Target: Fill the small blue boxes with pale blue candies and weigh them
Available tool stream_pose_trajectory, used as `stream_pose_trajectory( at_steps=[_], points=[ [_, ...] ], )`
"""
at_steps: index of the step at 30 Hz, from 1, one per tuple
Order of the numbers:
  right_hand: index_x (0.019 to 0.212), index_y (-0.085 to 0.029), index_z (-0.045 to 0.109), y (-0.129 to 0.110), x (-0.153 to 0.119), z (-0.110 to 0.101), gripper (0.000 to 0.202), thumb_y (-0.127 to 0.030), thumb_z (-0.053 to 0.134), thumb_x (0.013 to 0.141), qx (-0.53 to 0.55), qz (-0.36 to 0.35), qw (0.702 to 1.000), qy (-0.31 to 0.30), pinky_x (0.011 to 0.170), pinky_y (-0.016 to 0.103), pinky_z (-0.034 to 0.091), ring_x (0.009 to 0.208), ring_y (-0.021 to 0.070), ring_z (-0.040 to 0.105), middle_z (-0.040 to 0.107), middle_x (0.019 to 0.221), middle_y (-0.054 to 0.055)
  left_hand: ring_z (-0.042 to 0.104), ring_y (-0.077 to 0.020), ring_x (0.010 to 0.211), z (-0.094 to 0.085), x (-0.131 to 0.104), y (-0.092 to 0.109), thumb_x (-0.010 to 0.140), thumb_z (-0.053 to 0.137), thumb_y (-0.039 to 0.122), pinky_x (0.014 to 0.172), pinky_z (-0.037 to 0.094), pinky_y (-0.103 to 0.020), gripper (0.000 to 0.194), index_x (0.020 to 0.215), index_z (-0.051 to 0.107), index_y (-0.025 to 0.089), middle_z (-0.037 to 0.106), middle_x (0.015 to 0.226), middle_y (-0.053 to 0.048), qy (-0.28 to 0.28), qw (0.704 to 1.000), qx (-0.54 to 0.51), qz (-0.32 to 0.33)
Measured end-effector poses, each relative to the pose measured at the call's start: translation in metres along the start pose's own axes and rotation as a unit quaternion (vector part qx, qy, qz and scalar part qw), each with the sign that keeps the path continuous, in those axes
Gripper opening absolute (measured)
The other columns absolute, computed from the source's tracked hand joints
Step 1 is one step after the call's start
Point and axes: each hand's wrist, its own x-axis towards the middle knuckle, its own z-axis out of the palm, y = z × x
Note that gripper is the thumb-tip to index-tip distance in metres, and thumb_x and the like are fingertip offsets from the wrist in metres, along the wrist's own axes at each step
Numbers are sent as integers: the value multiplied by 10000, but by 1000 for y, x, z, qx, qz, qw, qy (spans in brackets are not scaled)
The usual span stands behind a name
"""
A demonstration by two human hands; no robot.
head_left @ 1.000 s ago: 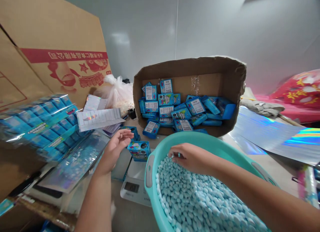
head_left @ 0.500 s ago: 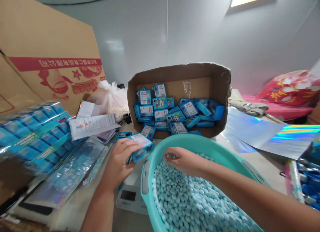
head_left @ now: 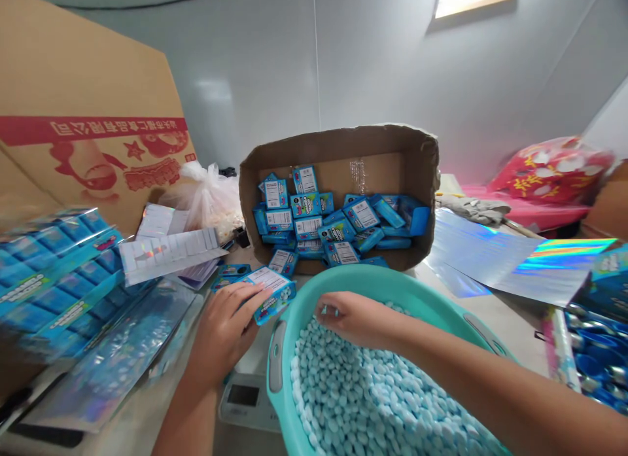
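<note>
Blue candy carton (head_left: pixel 283 298) off the scale (head_left: pixel 237 413), in the left hand (head_left: pixel 216 332)

The carton is up off the weighing plate, tilted, its white printed panel turned upward and its coloured side facing the turquoise basin (head_left: pixel 353 275). The left hand is clamped on its near end, fingers over the top; the thumb is hidden, so how it braces the underside cannot be told. As I judge it, this means the fingers, not the scale, bear the carton's weight, and any reading on the display no longer counts for it. The display itself is too dark to read, and whether the carton's flap is closed cannot be told.

The right hand (head_left: pixel 360 318) is over the pale blue candies (head_left: pixel 338 390) in the basin, fingers curled inward with the tips close to the thumb. Something pale shows between them, but whether the fingers pinch candies, or how many, cannot be told.

Another blue carton (head_left: pixel 229 271) lies just beyond the left hand. Behind the basin, a cardboard box (head_left: pixel 385 175) tipped toward the person holds a loose heap of matching cartons (head_left: pixel 308 227), some printed side up, others on edge. Film-wrapped packs (head_left: pixel 63 289) stand farther left, well apart from the basin.
</note>
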Motion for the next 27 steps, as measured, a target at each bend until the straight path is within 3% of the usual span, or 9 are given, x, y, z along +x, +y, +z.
stream_pose_trajectory(
  at_steps=[4,7,10,15,20,24,27],
  points=[
    [948,-202,710,-1,-1,-2,189,-298,553,905,-17,-1,1000,-18,614,262,368,774,195,636,736,910,37,569,-285,1164,0,0,-2,963,597,250,1000,434,-423,417,1368,532,177,635,1269,-145,-13,999,31,6],
    [979,-225,710,-1,-1,-3,199,-311,546,907,-29,-4,999,-21,626,260,376,804,198,650,743,941,31,552,-283,1154,1,2,3,930,577,83,1003,430,-449,380,1291,588,204,663,1206,-111,5,998,55,37],
    [995,-227,713,0,-1,0,220,-314,529,912,-45,-9,999,-26,628,262,371,819,206,658,751,954,39,546,-278,1129,0,5,10,891,561,-19,1002,440,-473,440,1247,628,230,685,1167,-79,-23,998,47,47],
    [970,-213,732,1,-1,9,232,-288,529,886,-83,-7,996,-43,608,277,338,828,240,669,763,948,70,545,-285,1095,-4,7,14,860,655,-12,1014,435,-515,435,1207,675,251,696,1154,-76,31,992,89,83],
    [1009,-221,728,1,-1,10,250,-311,523,897,-101,-6,994,-51,626,273,352,869,242,679,767,988,69,528,-275,1106,2,9,14,897,616,-7,1033,428,-501,402,1217,687,227,702,1155,-76,-21,994,61,85],
    [992,-220,730,0,-2,9,248,-289,516,890,-112,-3,992,-62,623,278,350,854,238,679,768,986,72,536,-269,1082,8,9,12,867,634,-28,1001,447,-493,431,1208,677,232,703,1141,-74,31,995,59,80],
    [1004,-230,731,0,-4,7,253,-311,521,891,-116,-5,991,-65,625,282,348,873,246,677,767,1006,72,537,-273,1085,9,8,13,850,610,-51,985,457,-486,472,1226,654,231,695,1134,-80,38,996,58,58]
  ],
)
